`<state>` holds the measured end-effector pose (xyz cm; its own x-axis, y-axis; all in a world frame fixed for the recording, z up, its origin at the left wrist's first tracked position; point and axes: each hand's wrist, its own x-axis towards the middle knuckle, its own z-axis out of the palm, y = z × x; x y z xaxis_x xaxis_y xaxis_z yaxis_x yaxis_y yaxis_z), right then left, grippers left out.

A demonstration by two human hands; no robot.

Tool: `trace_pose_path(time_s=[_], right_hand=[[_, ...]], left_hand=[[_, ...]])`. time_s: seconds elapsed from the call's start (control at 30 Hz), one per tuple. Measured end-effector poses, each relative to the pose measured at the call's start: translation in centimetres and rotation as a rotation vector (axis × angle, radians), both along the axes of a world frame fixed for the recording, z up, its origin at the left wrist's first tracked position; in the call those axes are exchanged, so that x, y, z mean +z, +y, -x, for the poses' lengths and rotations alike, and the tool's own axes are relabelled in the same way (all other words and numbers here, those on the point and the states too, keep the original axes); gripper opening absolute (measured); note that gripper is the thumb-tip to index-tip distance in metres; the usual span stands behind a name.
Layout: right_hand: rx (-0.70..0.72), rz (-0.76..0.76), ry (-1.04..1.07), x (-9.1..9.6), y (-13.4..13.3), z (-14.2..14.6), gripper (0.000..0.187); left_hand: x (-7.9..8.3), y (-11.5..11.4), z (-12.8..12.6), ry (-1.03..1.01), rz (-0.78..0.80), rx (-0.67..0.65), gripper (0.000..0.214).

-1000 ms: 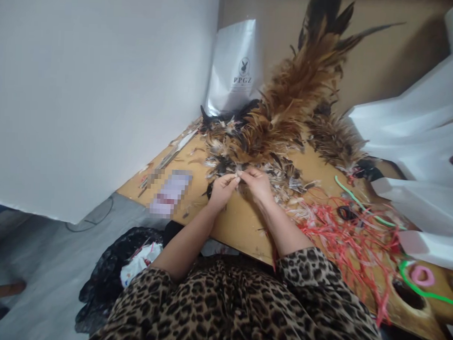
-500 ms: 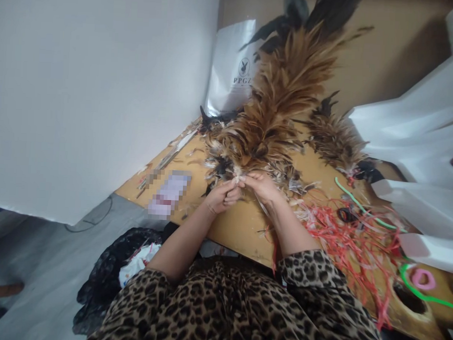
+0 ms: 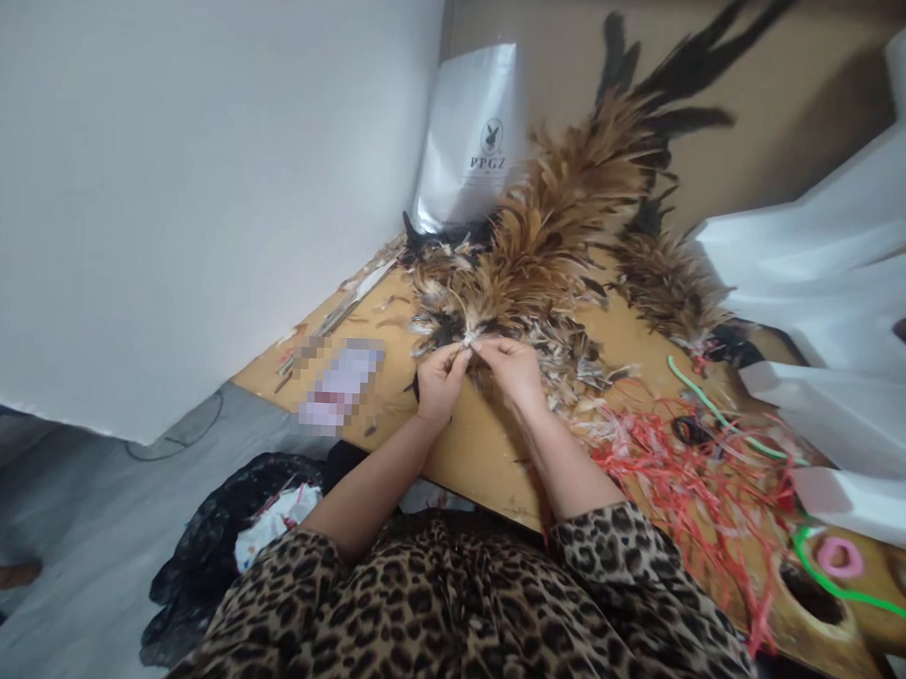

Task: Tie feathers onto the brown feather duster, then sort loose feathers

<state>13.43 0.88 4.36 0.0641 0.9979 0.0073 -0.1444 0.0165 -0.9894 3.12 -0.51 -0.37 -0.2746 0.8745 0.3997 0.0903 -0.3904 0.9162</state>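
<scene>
A long feather duster [image 3: 563,219] of brown feathers with black plumes at its far end slants away from me over the table. My left hand [image 3: 441,377] pinches its pale near end. Right beside it, my right hand [image 3: 513,370] pinches the same end, thumb and forefinger together; the fingertips of both hands nearly meet. Fine detail between the fingertips is too small to make out. Loose brown and whitish feathers [image 3: 568,360] lie just right of my hands, and more feathers are bunched behind them.
Red plastic strips [image 3: 665,454] are heaped on the wooden table [image 3: 484,466] at right. Beyond them stand white foam pieces [image 3: 824,246] and a smaller feather bundle [image 3: 673,284]. A printed silver bag [image 3: 466,130] leans at the back. A black bag [image 3: 204,539] sits on the floor at left.
The feather duster has swung and turned, its black plumes now spread toward the upper right. Both hands have shifted slightly left and stay pinched at its near end.
</scene>
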Motion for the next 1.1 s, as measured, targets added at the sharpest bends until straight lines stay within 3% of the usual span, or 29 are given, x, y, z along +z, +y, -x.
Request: trace_pose_path(time_s=[0.23,0.5,0.63,0.83,0.9,1.0,1.1], right_hand=[[-0.017,0.019,0.038,0.7,-0.6,0.3,0.024],[-0.088,-0.048,-0.061,0.1,-0.6,0.3,0.028],[-0.065,-0.134,-0.154,0.5,-0.3,-0.6,0.031],[0.177,-0.152,-0.199,0.9,0.1,-3.5,0.035],[0.254,-0.104,-0.170,0.6,0.2,-4.3,0.037],[0.317,-0.044,-0.128,0.2,0.2,-4.7,0.035],[0.321,-0.041,-0.098,0.3,0.1,-4.2,0.028]], left_hand=[[1.3,-1.3,0.4,0.297,-0.132,0.034,0.033],[0.5,-0.6,0.2,0.149,-0.153,0.005,0.027],[0.5,-0.1,0.2,-0.098,0.075,-0.273,0.032],[1.0,-0.3,1.2,-0.467,0.410,-0.889,0.040],[1.1,-0.5,1.6,-0.526,0.475,-1.026,0.038],[1.1,-0.6,1.9,-0.513,0.504,-1.076,0.037],[1.0,-0.4,1.6,-0.431,0.504,-0.950,0.038]])
